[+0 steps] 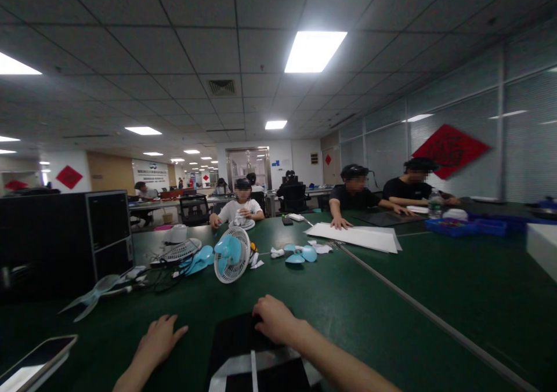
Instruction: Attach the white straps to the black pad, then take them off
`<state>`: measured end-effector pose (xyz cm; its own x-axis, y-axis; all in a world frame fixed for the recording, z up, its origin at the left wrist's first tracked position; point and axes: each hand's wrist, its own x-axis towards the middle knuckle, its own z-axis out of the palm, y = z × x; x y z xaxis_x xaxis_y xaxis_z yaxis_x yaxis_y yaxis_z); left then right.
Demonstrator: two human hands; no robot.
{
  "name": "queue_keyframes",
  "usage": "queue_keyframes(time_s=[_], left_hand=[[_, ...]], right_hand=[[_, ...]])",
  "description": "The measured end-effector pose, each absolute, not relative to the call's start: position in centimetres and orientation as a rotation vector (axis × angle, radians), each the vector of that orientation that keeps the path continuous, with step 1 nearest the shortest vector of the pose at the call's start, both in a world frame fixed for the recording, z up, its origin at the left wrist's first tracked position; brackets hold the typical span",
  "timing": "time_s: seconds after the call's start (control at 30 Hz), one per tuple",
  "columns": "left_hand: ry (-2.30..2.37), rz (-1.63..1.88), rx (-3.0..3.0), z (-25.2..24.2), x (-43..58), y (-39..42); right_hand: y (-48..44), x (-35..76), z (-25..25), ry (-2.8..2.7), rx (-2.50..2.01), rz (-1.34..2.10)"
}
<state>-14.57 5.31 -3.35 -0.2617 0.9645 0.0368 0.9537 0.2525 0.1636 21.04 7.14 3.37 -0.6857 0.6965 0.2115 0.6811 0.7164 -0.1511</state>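
My left hand [160, 341] lies on the green table [191, 305], its fingers apart and nothing in it, left of a black flat object [235, 337] with grey and white bands. My right hand [275, 320] rests at the top right edge of that black object, fingers bent downward; whether they grip anything is hidden. Beyond my hands stands a small fan [232, 254] with light blue blades and a white round grille. Loose light blue blades [298, 254] lie to its right.
A phone [37, 360] lies at the near left. A black computer case [111, 232] stands at the left, near more fan parts [178, 251]. White sheets [357, 236] lie under a person's hand across the table. Blue trays [452, 225] sit at the right. Three people sit opposite.
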Motion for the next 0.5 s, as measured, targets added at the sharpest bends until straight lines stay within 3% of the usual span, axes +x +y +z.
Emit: queue_keyframes(time_s=[0.33, 0.5], left_hand=[[2.442, 0.239, 1.842, -2.9, -13.9, 4.9], [2.411, 0.277, 1.798, -2.9, -14.2, 5.0]], right_hand=[[7.0, 25.4, 4.5, -2.425, -1.092, 0.216], [7.8, 32.6, 6.0, -2.107, -1.337, 0.201]])
